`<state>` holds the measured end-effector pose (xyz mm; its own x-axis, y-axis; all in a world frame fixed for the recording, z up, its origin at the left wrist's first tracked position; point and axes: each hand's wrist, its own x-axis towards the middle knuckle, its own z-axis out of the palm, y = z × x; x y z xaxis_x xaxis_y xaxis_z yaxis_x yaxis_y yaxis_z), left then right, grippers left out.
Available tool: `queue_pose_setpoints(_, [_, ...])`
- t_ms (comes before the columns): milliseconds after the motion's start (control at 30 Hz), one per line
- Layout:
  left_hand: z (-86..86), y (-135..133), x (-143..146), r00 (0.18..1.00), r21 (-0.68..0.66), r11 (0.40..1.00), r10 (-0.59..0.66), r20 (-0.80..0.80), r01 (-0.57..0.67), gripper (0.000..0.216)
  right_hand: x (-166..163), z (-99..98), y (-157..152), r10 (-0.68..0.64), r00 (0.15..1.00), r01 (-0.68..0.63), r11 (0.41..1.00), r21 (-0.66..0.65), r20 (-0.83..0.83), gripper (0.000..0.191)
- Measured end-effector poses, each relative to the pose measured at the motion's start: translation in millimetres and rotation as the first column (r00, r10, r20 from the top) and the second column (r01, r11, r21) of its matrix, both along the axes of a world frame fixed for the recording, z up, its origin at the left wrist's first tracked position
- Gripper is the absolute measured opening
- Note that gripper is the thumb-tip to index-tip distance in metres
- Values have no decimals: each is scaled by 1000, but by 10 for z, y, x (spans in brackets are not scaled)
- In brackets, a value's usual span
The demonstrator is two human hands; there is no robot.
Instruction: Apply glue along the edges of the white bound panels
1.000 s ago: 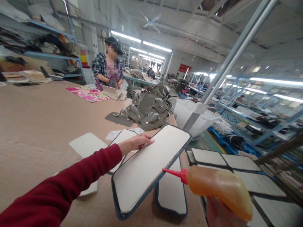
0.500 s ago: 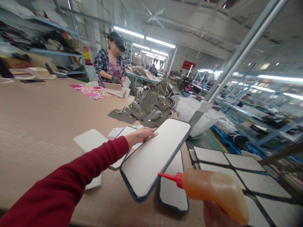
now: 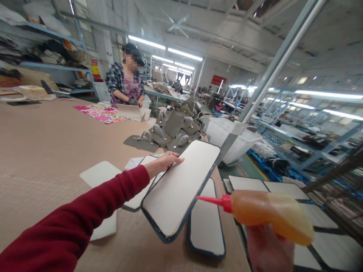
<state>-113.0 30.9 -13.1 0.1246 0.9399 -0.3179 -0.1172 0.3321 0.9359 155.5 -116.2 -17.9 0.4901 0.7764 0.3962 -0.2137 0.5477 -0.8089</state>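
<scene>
My left hand grips the left edge of a long white panel with a dark blue rim, thumb on its white face. The panel is tilted above the table. In my right hand is a squeeze bottle of amber liquid with a red nozzle, lying nearly level. Its tip points left, just off the panel's right edge. Beneath the held panel, a similar panel lies on the table, and another dark-rimmed one is partly hidden behind my left arm.
White sheets lie left of my arm. Grey-brown pieces with handles are heaped on the table. A co-worker stands beyond, near a floral cloth. Rimmed panels lie at right, below a slanted metal post.
The bottle has moved right, and its nozzle tip has come away from the panel's edge. My left hand still holds the panel. The view has shifted slightly.
</scene>
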Motion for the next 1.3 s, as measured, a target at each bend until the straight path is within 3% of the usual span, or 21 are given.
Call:
queue_pose_setpoints(100, [31,-95,18,995,27,995,-98,29,97,46,63,276,245,-80,996,83,983,162,-26,33])
queue_pose_setpoints(200, [70,-147,24,992,35,991,-127,15,126,47,142,341,377,-144,989,143,971,191,-6,38])
queue_pose_setpoints(333, [89,-128,32,992,37,991,-127,18,126,47,248,211,385,-182,983,178,971,159,13,52])
queue_pose_setpoints(500, [107,-98,59,997,1,998,-69,29,69,46,257,41,260,-89,995,89,996,19,43,52])
queue_pose_setpoints(700, [89,-42,47,1000,-16,1000,-3,-19,3,45,142,-75,95,-36,995,40,998,-43,90,54])
queue_pose_setpoints(1067, [50,64,-1,994,-30,994,102,-30,-103,51,121,-448,-199,248,961,-222,956,-193,124,61])
queue_pose_setpoints(1167, [50,70,-14,994,-26,994,106,-25,-106,52,66,-344,-187,220,974,-207,963,-172,59,53])
queue_pose_setpoints(1300, [51,75,-26,995,-9,995,96,-12,-96,44,21,1,-3,23,1000,-23,998,-63,-2,40])
